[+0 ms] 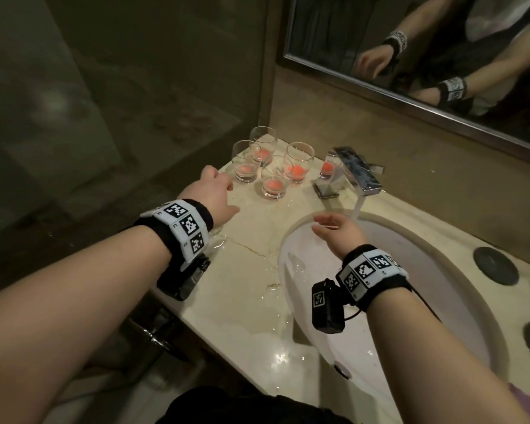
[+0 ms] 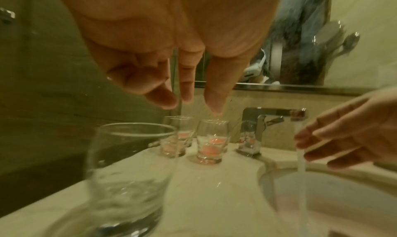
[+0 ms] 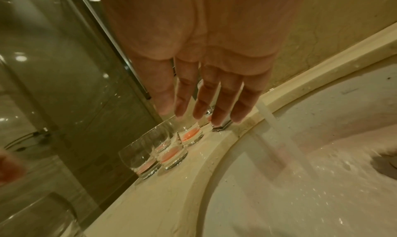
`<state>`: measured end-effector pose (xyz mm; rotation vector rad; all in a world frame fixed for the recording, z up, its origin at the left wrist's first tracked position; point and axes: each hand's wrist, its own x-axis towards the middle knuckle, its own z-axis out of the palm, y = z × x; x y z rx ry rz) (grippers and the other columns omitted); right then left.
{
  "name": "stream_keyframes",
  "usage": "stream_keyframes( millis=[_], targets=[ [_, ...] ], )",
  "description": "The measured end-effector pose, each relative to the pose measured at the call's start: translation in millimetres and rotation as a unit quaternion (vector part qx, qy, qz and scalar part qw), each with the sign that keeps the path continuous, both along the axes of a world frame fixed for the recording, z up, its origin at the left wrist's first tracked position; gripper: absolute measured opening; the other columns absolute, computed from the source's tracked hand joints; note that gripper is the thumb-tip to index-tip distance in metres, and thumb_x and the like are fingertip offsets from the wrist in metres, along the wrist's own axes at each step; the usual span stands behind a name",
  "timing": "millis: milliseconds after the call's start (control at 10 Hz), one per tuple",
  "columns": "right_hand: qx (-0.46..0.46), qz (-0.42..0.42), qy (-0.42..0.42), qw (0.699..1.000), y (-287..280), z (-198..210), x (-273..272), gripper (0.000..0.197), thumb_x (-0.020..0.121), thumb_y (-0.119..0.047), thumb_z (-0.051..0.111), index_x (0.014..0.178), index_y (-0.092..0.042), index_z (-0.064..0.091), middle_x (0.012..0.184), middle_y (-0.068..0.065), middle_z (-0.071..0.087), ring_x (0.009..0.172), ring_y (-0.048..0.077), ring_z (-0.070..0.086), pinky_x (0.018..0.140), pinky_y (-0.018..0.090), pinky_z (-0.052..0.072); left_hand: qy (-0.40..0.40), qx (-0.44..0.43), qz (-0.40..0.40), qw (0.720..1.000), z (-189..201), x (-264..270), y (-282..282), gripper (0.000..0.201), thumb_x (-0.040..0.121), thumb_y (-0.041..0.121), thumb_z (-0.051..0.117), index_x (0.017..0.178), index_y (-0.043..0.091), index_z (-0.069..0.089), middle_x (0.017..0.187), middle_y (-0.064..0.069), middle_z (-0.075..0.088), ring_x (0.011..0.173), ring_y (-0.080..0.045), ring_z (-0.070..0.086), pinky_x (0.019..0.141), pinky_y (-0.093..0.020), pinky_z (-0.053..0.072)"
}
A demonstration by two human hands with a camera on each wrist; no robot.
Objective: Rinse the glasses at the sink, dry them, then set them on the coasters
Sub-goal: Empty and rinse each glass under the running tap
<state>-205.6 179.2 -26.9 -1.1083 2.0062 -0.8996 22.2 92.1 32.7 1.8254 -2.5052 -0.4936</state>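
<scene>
Marble countertop (image 1: 257, 240), wet in patches, runs beside a white sink (image 1: 410, 255) where the tap (image 1: 357, 171) pours a steady stream. Dark round coasters (image 1: 495, 265) lie to the sink's right. Four glasses (image 1: 273, 166) with pink residue cluster by the tap; a clear glass (image 2: 126, 176) stands nearer the edge, under the left wrist. Left hand (image 1: 214, 194) reaches toward the cluster, fingers relaxed, empty. Right hand (image 1: 338, 232) hangs spread beside the stream, holding nothing. Rinsing seems underway; next, grasp a pink-stained glass and carry it under the water.
</scene>
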Motion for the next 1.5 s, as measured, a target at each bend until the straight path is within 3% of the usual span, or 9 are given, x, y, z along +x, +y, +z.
stream_keyframes(
  millis=[400,600,700,800,1000,1100,1300,1400,1500],
  targets=[
    [0.041,-0.035,0.028,0.998,39,12,-53,0.02,0.091,-0.02,0.06,0.11,-0.016,0.063,0.1,-0.004,0.062,0.095,0.013,0.058,0.079,0.023,0.041,-0.017,-0.007,-0.093,0.996,-5,-110,-39,0.039,0.089,0.026,0.054,0.127,0.017,0.05,0.137,-0.006,0.042,0.115,-0.028,0.051,0.09,-0.039,0.044],
    [0.061,-0.052,0.044,0.996,44,9,-68,0.015,0.091,-0.02,0.061,0.106,-0.019,0.064,0.097,-0.005,0.063,0.088,0.01,0.057,0.067,0.019,0.042,-0.124,0.033,-0.09,0.988,-10,-147,-70,0.038,0.087,0.014,0.053,0.125,0.009,0.051,0.126,-0.013,0.052,0.113,-0.031,0.053,0.086,-0.037,0.044],
    [0.072,-0.053,0.035,0.995,43,4,-71,0.014,0.09,-0.021,0.061,0.104,-0.02,0.064,0.093,-0.007,0.062,0.086,0.011,0.057,0.072,0.024,0.045,-0.207,0.07,-0.112,0.969,-14,-157,-80,0.024,0.09,0.015,0.051,0.112,0.006,0.056,0.114,-0.012,0.059,0.106,-0.03,0.058,0.079,-0.033,0.041],
    [0.083,-0.055,0.033,0.994,40,0,-73,0.014,0.09,-0.022,0.061,0.104,-0.021,0.064,0.092,-0.007,0.062,0.085,0.011,0.057,0.075,0.026,0.044,-0.271,0.099,-0.104,0.952,-43,-167,-105,0.037,0.089,0.027,0.049,0.115,0.003,0.059,0.109,-0.017,0.06,0.103,-0.037,0.059,0.089,-0.042,0.048],
    [0.083,-0.049,0.024,0.995,35,-3,-73,0.011,0.091,-0.023,0.06,0.102,-0.024,0.062,0.083,-0.013,0.059,0.075,0.005,0.055,0.067,0.021,0.042,-0.219,0.009,-0.144,0.965,-13,-148,-77,0.027,0.094,0.021,0.05,0.112,0.004,0.061,0.116,-0.015,0.063,0.107,-0.033,0.06,0.086,-0.041,0.048],
    [0.08,-0.037,0.023,0.996,35,-2,-75,0.014,0.091,-0.023,0.06,0.105,-0.021,0.064,0.083,-0.013,0.058,0.076,0.005,0.054,0.072,0.025,0.042,-0.193,0.012,-0.118,0.974,-17,-143,-75,0.031,0.096,0.026,0.047,0.114,0.005,0.061,0.118,-0.015,0.061,0.109,-0.032,0.059,0.086,-0.04,0.046],
    [0.073,-0.005,0.011,0.997,32,1,-79,0.027,0.09,-0.021,0.062,0.117,-0.017,0.06,0.093,-0.01,0.06,0.08,0.006,0.055,0.063,0.018,0.041,-0.104,0.035,-0.124,0.986,-3,-138,-44,0.026,0.095,0.033,0.047,0.101,0.013,0.064,0.1,-0.008,0.062,0.093,-0.025,0.057,0.081,-0.031,0.043],
    [0.049,0.009,-0.017,0.999,26,6,-74,0.051,0.086,-0.02,0.068,0.132,-0.017,0.047,0.119,-0.001,0.056,0.097,0.011,0.053,0.081,0.026,0.047,-0.062,0.035,-0.155,0.985,10,-146,-18,0.022,0.095,0.033,0.049,0.096,0.016,0.063,0.094,-0.004,0.061,0.084,-0.019,0.053,0.074,-0.028,0.039],
    [0.022,0.022,-0.038,0.999,24,5,-72,0.081,0.077,-0.022,0.077,0.143,-0.022,0.031,0.135,0.0,0.046,0.117,0.015,0.047,0.099,0.034,0.043,-0.037,0.052,-0.18,0.982,18,-158,6,0.02,0.094,0.033,0.05,0.103,0.019,0.063,0.097,0.0,0.062,0.093,-0.018,0.057,0.074,-0.027,0.038]
  ],
)
